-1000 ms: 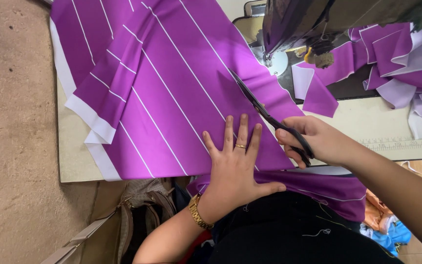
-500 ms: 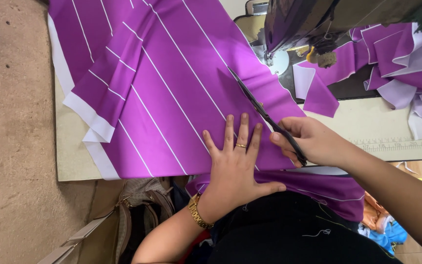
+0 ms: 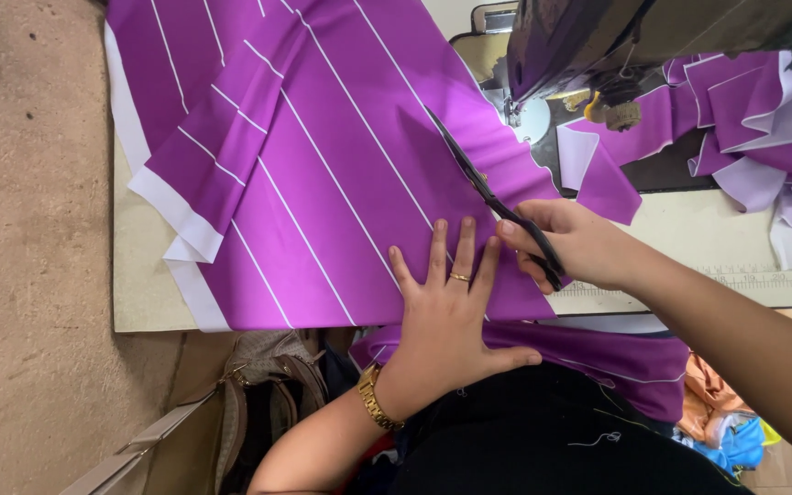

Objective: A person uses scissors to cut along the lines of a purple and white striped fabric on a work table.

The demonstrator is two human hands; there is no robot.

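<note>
Purple striped fabric point(image 3: 323, 183) under scissors point(image 3: 488, 197)

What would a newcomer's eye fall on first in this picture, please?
First, the purple fabric with thin white stripes, spread across the table and filling the middle of the view. Next, the black scissors in the right hand, blades lying along the cloth's right edge. The left hand, wearing a ring and a gold bracelet, presses flat on the fabric beside them.
</note>
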